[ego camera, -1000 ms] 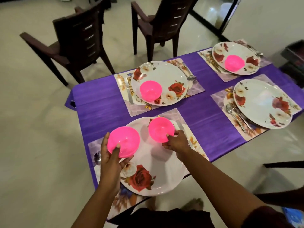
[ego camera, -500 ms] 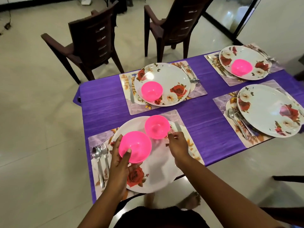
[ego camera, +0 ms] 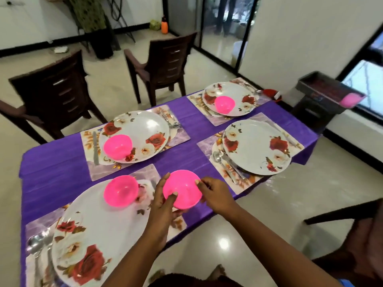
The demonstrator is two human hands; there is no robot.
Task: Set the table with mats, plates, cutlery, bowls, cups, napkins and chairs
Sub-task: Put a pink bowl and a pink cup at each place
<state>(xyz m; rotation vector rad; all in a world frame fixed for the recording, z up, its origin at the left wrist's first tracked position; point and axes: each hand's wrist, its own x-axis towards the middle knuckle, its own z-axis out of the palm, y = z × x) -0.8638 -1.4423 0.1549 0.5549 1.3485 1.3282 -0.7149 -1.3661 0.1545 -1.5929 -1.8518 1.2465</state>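
- Head view: the left hand (ego camera: 163,200) holds a pink bowl (ego camera: 182,189) from below, thumb on its rim.
- The right hand (ego camera: 215,193) pinches the bowl's other edge.
- The bowl is up in the air, just right of the near plate (ego camera: 99,230).
- A second bowl (ego camera: 120,190) sits on that plate.

floor (ego camera: 269,204): pale glossy tile | walls (ego camera: 300,34): white, dark skirting | glass door (ego camera: 223,25): far right | window (ego camera: 364,79): right | stand (ego camera: 319,100): dark, beneath window

The pink bowl (ego camera: 182,190) looks like smooth, slightly glossy plastic. The floral plates (ego camera: 257,147) are glossy and catch the light. A sheeny purple cloth (ego camera: 62,162) covers the surface. Spoons (ego camera: 218,157) gleam metallic. Dark chairs (ego camera: 163,65) look moulded plastic; the floor (ego camera: 269,204) is polished.
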